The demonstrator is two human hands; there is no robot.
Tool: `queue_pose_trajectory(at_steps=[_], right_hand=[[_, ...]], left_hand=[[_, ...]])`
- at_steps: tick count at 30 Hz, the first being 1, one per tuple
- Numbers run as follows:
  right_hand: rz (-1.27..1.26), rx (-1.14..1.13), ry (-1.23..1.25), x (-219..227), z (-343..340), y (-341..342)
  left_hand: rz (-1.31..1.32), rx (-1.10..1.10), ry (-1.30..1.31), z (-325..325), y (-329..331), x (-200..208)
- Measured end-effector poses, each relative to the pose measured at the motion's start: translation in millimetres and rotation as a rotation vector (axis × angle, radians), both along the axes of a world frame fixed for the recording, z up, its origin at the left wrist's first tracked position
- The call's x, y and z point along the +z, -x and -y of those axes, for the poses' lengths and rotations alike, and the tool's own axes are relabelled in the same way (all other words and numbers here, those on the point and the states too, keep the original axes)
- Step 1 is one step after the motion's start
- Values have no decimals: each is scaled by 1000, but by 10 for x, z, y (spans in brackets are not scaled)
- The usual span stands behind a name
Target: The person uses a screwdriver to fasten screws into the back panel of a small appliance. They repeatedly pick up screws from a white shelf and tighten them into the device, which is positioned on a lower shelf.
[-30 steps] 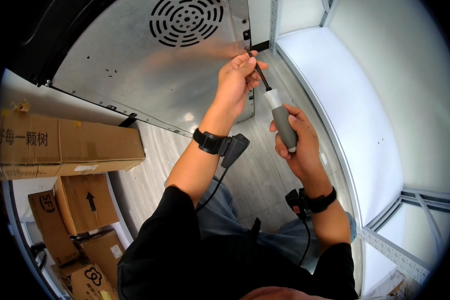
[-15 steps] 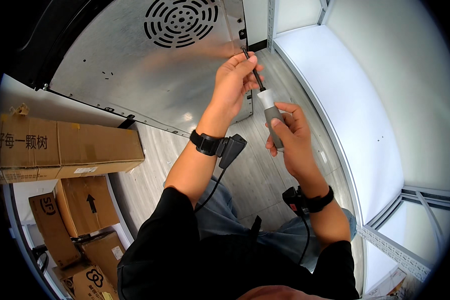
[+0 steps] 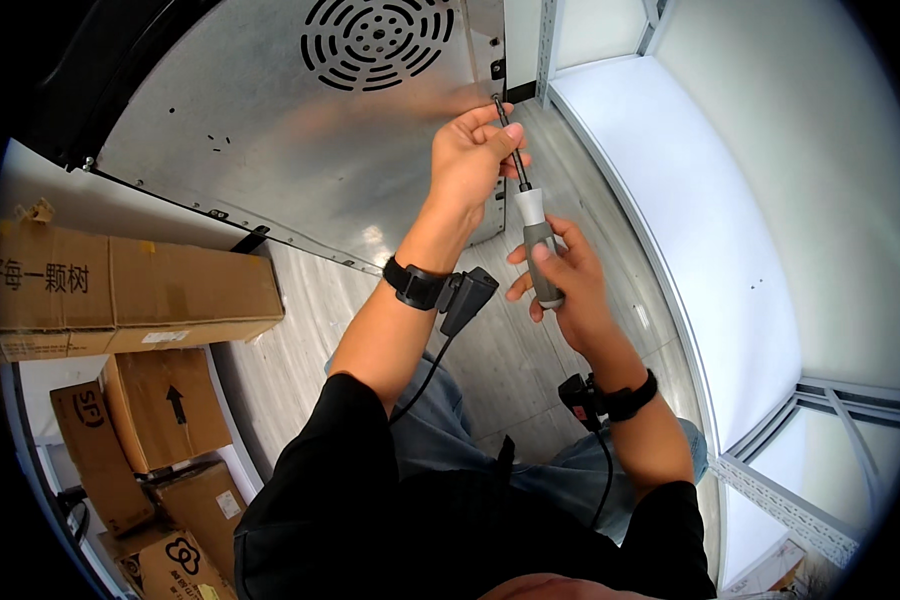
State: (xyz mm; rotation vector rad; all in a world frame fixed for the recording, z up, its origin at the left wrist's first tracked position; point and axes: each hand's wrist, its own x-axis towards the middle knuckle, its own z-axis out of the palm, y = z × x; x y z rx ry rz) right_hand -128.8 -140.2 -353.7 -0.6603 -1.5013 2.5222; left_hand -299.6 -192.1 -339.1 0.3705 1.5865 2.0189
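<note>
A screwdriver (image 3: 542,240) with a grey and white handle and a dark shaft points up and slightly left. Its tip meets the right edge of a shiny metal panel (image 3: 260,150), where a screw seems to sit, too small to make out. My right hand (image 3: 573,280) grips the handle between thumb and fingers. Beside the tip, my left hand (image 3: 470,155) has its thumb and fingers around the upper shaft, steadying it close to the panel edge. Slots in rings form a round vent (image 3: 378,35) in the panel above.
Cardboard boxes (image 3: 180,290) are stacked at the left, several more below on a shelf. A white shelf (image 3: 690,220) with a metal frame curves along the right side. Grey wood-look floor (image 3: 530,350) lies beneath my arms. Black straps with cabled devices sit on both wrists.
My right hand has shifted its hold and turned on the handle, with the fingers now more spread. The screwdriver stands slightly more upright in view. The panel appears shifted a little to the right.
</note>
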Motion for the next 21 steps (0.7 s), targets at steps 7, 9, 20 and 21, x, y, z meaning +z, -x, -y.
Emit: queue_pose_trajectory(at_steps=[7, 9, 20, 21], right_hand=[[-36, 78, 217, -147, -144, -59], [43, -30, -45, -139, -52, -46], [-27, 55, 140, -8, -104, -75], [-51, 99, 244, -9, -146, -84]], left_hand=[[37, -15, -30, 1, -46, 72], [17, -7, -8, -7, -58, 78], [-22, -6, 20, -2, -24, 0], [-9, -8, 10, 7, -24, 13]])
